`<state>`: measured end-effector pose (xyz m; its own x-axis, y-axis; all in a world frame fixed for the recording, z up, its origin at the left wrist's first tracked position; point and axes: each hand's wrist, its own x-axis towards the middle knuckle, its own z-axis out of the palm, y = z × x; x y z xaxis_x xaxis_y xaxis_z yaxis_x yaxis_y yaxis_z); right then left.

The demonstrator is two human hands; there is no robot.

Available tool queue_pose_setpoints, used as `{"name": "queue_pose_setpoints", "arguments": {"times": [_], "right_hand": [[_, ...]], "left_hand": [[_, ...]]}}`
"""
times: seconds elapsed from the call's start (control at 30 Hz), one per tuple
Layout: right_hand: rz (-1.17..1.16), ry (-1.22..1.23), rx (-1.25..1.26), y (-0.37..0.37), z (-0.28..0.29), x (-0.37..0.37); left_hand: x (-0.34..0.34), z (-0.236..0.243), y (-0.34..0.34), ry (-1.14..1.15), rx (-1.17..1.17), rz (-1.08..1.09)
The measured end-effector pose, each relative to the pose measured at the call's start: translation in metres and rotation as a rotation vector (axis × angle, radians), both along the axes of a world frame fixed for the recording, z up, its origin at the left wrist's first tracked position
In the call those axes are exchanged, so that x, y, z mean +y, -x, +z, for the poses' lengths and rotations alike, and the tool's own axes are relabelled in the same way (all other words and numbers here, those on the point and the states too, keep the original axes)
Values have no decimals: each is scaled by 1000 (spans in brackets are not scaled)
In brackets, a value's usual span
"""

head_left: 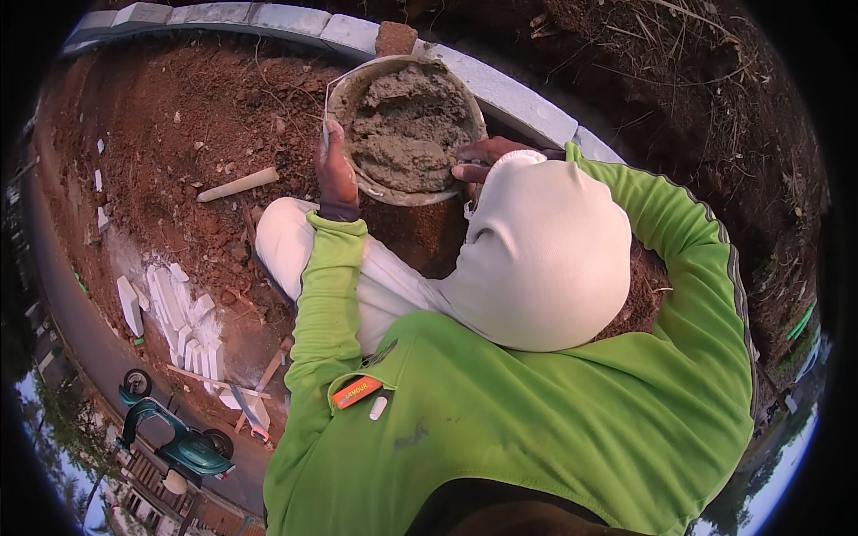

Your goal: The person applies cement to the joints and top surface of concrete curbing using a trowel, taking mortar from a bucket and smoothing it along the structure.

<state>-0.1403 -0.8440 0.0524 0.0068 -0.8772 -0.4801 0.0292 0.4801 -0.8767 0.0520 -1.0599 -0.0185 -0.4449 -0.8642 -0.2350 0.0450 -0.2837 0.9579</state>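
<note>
Green-sleeved left hand (338,170) gripping the left side of the bucket (411,198), right hand (483,159) with fingers curled on its right rim, part of that hand hidden behind the white-clad knee (545,259). So bucket sits between the hands, mouth up, wire handle at the left-hand side, loaded with grey wet mortar (407,125). Just beyond both hands: reddish brick (395,38) by the far rim, in line with the white block row (509,94). Left of left hand: pale round stick (238,184) on red soil (179,116). Further out, behind-left: white block offcuts (170,304), then green scooter (179,438).
</note>
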Motion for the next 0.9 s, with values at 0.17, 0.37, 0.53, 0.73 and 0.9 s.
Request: {"name": "queue_pose_setpoints", "arguments": {"times": [0.17,0.37,0.53,0.73,0.9], "right_hand": [[-82,274,16,34,-39,15],[-468,441,1013,100,-2,42],[-142,-284,1340,180,-85,107],[-100,120,1206,125,-4,71],[332,9,1311,86,34,9]], "left_hand": [[-16,-16,-33,-169,2,-8],[-23,-11,-42,-340,40,-61],[-17,-7,-29,-272,-67,-102],[-12,12,-23,-236,-51,-92],[0,20,-5,107,-111,-249]]}}
